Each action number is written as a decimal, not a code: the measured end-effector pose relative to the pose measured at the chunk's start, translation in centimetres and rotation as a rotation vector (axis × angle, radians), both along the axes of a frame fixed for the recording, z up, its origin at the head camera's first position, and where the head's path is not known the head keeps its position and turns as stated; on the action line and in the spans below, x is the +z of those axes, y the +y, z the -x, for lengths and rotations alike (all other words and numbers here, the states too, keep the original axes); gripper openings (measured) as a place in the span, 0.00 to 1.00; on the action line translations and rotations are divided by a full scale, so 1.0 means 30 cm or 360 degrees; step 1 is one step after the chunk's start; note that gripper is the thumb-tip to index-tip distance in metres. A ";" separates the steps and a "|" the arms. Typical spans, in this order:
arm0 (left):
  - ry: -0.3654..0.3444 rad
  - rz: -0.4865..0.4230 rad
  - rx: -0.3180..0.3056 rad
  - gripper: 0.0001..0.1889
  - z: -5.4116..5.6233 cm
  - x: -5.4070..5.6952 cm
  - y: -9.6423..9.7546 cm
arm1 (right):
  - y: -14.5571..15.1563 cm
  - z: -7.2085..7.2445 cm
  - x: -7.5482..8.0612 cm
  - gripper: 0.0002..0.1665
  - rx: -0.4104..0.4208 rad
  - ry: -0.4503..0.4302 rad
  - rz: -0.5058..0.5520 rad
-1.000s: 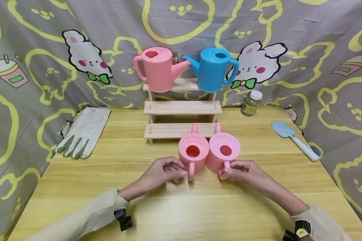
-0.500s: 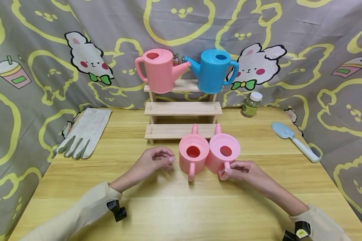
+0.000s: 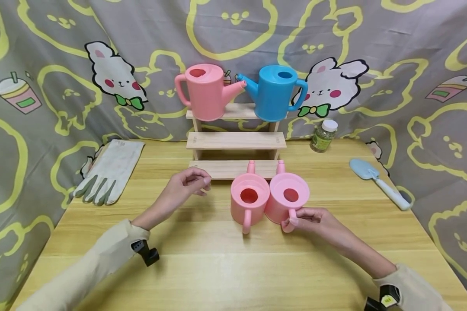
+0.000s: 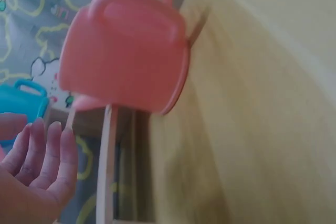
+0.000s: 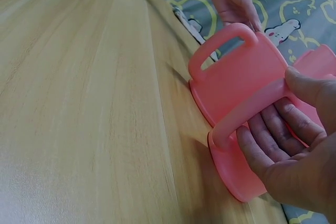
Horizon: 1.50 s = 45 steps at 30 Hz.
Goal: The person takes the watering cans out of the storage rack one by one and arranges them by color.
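Two pink watering cans stand side by side on the table in the head view, spouts toward the shelf and handles toward me. My right hand (image 3: 315, 220) holds the handle of the right, slightly lighter can (image 3: 292, 183), thumb on top and fingers around it, as the right wrist view shows. The left can (image 3: 239, 212) stands right beside it, its handle free. My left hand (image 3: 183, 186) is in the air left of that can, near the lowest shelf step. Its fingers are loosely bent with nothing in them, also in the left wrist view.
A three-step wooden shelf (image 3: 237, 140) stands at the back. On its top step are another pink watering can (image 3: 207, 97) and a blue one (image 3: 272, 99), spouts facing. Gloves (image 3: 114, 168) lie left; a lidded jar (image 3: 322, 137) and light-blue trowel (image 3: 391, 191) are right.
My left hand has come away from the left pink can's handle and moved left and toward the shelf. The right hand and both front cans have stayed put.
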<state>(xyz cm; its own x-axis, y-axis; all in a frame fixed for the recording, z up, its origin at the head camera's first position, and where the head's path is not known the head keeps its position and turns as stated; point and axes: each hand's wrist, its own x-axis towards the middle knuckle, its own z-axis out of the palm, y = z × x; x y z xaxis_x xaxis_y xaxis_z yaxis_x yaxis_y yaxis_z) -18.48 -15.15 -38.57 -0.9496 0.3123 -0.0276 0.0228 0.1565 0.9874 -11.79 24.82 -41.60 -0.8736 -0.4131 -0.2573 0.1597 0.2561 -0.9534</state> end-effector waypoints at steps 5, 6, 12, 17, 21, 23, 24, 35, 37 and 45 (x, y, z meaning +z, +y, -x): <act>0.0052 0.0035 0.0066 0.14 0.035 0.017 -0.031 | 0.003 0.002 -0.002 0.19 0.0022 0.0011 0.0027; 0.0062 0.0042 0.0080 0.14 0.043 0.021 -0.038 | 0.003 0.003 -0.002 0.19 0.0024 0.0009 0.0030; 0.0141 0.0081 0.0156 0.16 0.094 0.047 -0.074 | 0.005 0.002 -0.003 0.19 0.0014 -0.0004 0.0016; 0.0193 0.0143 0.0251 0.19 0.135 0.072 -0.098 | 0.004 0.003 -0.004 0.19 0.0018 0.0010 0.0008; 0.0240 0.0190 0.0288 0.21 0.166 0.091 -0.114 | 0.003 0.003 -0.003 0.19 0.0023 0.0008 0.0012; 0.0264 0.0211 0.0293 0.22 0.181 0.100 -0.120 | 0.004 0.003 -0.003 0.19 0.0018 0.0003 0.0006; 0.0275 0.0219 0.0298 0.22 0.189 0.104 -0.122 | 0.004 0.002 -0.002 0.19 0.0016 0.0001 0.0007; 0.0394 0.0195 0.0452 0.22 0.273 0.150 -0.144 | 0.003 0.003 -0.004 0.19 0.0033 0.0003 0.0054; 0.0401 0.0180 0.0454 0.23 0.293 0.165 -0.147 | 0.003 0.003 -0.002 0.19 0.0026 -0.0003 0.0043; 0.0416 0.0187 0.0407 0.26 0.360 0.220 -0.175 | 0.001 0.001 -0.003 0.19 0.0031 0.0014 0.0030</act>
